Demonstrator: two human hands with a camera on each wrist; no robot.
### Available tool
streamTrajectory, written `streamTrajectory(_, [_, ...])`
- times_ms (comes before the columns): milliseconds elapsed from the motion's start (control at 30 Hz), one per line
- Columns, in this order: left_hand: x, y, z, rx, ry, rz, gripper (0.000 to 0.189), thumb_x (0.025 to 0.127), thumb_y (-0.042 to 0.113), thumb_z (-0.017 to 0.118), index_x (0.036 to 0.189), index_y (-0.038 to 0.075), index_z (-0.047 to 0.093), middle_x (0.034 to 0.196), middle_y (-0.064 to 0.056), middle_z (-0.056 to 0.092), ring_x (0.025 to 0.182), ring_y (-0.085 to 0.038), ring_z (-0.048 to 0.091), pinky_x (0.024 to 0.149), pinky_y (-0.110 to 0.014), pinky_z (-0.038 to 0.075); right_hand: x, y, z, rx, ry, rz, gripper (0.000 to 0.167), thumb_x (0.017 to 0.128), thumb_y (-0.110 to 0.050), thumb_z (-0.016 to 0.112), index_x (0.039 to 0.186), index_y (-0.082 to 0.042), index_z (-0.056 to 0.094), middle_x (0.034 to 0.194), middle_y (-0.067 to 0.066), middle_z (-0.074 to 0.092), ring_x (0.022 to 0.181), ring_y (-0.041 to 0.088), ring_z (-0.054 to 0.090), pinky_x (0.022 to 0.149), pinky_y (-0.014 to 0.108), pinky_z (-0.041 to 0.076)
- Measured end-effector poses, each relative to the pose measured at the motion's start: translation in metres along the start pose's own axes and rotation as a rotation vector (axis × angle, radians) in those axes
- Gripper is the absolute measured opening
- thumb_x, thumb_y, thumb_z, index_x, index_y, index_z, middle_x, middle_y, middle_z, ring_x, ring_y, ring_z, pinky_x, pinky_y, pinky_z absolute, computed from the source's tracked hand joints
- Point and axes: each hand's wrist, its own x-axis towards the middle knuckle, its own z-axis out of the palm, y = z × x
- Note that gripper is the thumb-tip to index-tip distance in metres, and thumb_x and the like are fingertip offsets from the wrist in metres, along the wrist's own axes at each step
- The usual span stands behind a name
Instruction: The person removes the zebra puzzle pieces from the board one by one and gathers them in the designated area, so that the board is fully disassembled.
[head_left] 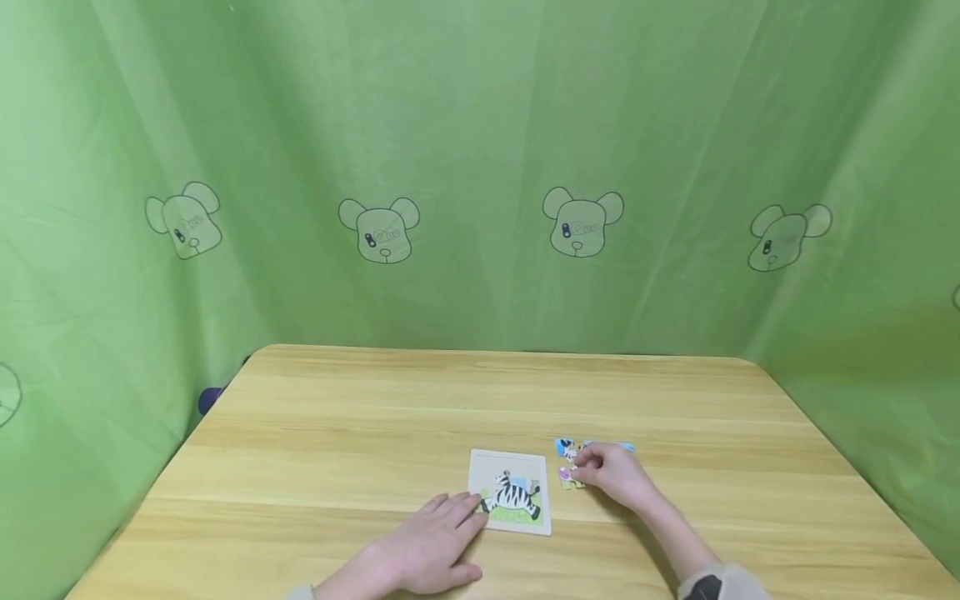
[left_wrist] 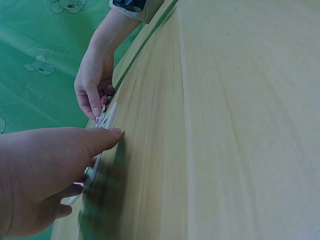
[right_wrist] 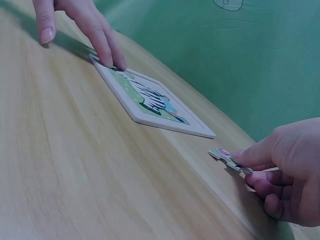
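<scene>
A puzzle board (head_left: 480,467) with a pale frame lies on the table, partly filled with zebra pieces (head_left: 513,497) over green ground. My left hand (head_left: 431,542) rests its fairly straight fingertips on the board's left edge, thumb held apart. To the right of the board, my right hand (head_left: 611,475) pinches a green and pink puzzle piece (right_wrist: 223,155) between thumb and fingers, close over the tabletop. In the left wrist view, the left hand (left_wrist: 55,175) covers much of the board.
Just beyond the right hand lie loose blue puzzle pieces, one with a black-and-white zebra part (head_left: 566,448) and another at the far side (head_left: 627,447), partly hidden by the hand. A green curtain (head_left: 480,125) with bear-head outlines hangs behind the wooden table (head_left: 337,417).
</scene>
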Motion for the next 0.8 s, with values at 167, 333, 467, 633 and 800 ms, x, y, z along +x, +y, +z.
streamTrajectory(167, [0.000, -0.001, 0.001, -0.002, 0.013, 0.003, 0.065, 0.090, 0.052, 0.047, 0.138, 0.009, 0.041, 0.146, -0.011, 0.033, 0.133, -0.024, 0.031, 0.108, -0.041, 0.029, 0.001, 0.001, 0.001, -0.025, 0.018, 0.009, 0.016, 0.074, -0.012, 0.075, 0.085, -0.004, 0.066, 0.068, -0.001, 0.055, 0.064, 0.012, 0.049, 0.059, 0.025, 0.043])
streamTrajectory(333, [0.000, -0.001, 0.001, -0.003, 0.014, 0.006, 0.066, 0.090, 0.052, 0.047, 0.138, 0.008, 0.041, 0.146, -0.011, 0.033, 0.134, -0.024, 0.031, 0.108, -0.041, 0.029, 0.002, 0.002, 0.001, -0.040, 0.023, 0.007, 0.014, 0.075, -0.012, 0.074, 0.084, -0.004, 0.066, 0.067, -0.002, 0.054, 0.063, 0.012, 0.048, 0.057, 0.024, 0.041])
streamTrajectory(467, [0.000, -0.001, 0.001, 0.002, 0.014, 0.003, 0.066, 0.090, 0.052, 0.047, 0.139, 0.008, 0.041, 0.147, -0.011, 0.032, 0.134, -0.024, 0.031, 0.108, -0.041, 0.028, 0.002, 0.001, 0.000, -0.052, 0.030, 0.012, 0.015, 0.077, -0.013, 0.072, 0.086, -0.003, 0.066, 0.067, -0.002, 0.054, 0.063, 0.012, 0.048, 0.056, 0.023, 0.042])
streamTrajectory(633, [0.001, -0.001, 0.002, -0.011, 0.007, 0.004, 0.066, 0.090, 0.053, 0.047, 0.139, 0.009, 0.041, 0.147, -0.011, 0.032, 0.134, -0.024, 0.030, 0.108, -0.041, 0.028, -0.001, -0.007, 0.002, -0.034, 0.023, 0.017, 0.017, 0.080, -0.013, 0.070, 0.090, -0.002, 0.064, 0.068, -0.001, 0.053, 0.059, 0.012, 0.047, 0.050, 0.021, 0.042])
streamTrajectory(800, [0.003, 0.000, 0.002, -0.012, 0.007, 0.008, 0.066, 0.090, 0.053, 0.046, 0.140, 0.009, 0.039, 0.148, -0.011, 0.030, 0.135, -0.024, 0.029, 0.109, -0.041, 0.027, -0.001, -0.026, 0.014, 0.046, -0.033, -0.071, 0.020, 0.079, -0.007, 0.069, 0.096, 0.001, 0.063, 0.076, 0.000, 0.055, 0.065, 0.012, 0.050, 0.053, 0.020, 0.046])
